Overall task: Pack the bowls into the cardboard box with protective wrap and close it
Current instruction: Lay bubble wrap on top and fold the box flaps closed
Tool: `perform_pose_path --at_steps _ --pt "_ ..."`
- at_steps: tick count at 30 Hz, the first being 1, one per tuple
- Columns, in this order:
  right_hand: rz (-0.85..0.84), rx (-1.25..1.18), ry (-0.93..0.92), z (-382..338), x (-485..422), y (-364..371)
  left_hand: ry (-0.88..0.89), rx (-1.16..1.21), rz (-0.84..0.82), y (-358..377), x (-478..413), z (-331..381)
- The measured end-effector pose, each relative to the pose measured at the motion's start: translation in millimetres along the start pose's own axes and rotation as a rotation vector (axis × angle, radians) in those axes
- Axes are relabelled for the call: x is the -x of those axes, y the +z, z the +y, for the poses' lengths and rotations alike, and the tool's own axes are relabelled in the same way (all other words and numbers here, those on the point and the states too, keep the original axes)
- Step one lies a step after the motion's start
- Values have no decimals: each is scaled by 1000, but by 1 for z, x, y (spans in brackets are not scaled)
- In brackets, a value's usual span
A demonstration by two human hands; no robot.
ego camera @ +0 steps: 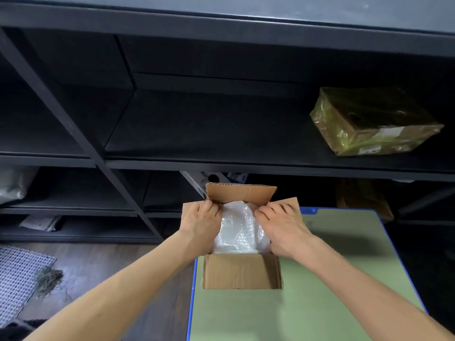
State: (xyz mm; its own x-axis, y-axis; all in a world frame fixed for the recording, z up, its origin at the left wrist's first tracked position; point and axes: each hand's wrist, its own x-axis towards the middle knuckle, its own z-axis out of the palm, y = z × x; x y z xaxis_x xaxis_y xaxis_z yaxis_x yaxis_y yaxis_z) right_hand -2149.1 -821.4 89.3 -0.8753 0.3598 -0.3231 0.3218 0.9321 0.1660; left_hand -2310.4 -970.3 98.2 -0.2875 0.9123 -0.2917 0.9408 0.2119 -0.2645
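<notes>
PLACE: storeroom or parcel-packing room | SHELVING: tall dark metal shelving [98, 158] spans the far side | STOCK: a tape-wrapped, labelled parcel [369, 121] lies on one shelf; pale plastic bags [12, 183] sit on lower ones | WORK SPOT: green-topped, blue-edged bench [320, 303] carries an open cardboard box [242, 271] holding bubble wrap [240, 227] | FLOOR: dark wood-look boards [110, 267]

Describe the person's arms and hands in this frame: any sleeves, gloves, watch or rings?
Both arms are bare: the left forearm and right forearm show no sleeve up to the frame's lower edge. The left hand and right hand wear no gloves. No watch, bracelet or ring shows on the wrists or the visible fingers, and no tattoos or markings are visible either.
</notes>
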Motion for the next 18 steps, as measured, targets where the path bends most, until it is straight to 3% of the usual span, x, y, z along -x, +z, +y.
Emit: perform_pose_path --at_steps 4,8,12,15,18 --pt "57 -65 -31 6 15 1 28 76 31 5 3 -2" --pt "134 -106 -48 9 26 3 110 164 -45 5 4 -6" --pt "261 -193 61 18 37 3 136 229 -79 5 5 -10" --pt "300 -291 226 16 46 -4 130 271 -30 12 3 -9" --pt "332 -348 217 9 48 -7 110 262 114 21 3 -7"
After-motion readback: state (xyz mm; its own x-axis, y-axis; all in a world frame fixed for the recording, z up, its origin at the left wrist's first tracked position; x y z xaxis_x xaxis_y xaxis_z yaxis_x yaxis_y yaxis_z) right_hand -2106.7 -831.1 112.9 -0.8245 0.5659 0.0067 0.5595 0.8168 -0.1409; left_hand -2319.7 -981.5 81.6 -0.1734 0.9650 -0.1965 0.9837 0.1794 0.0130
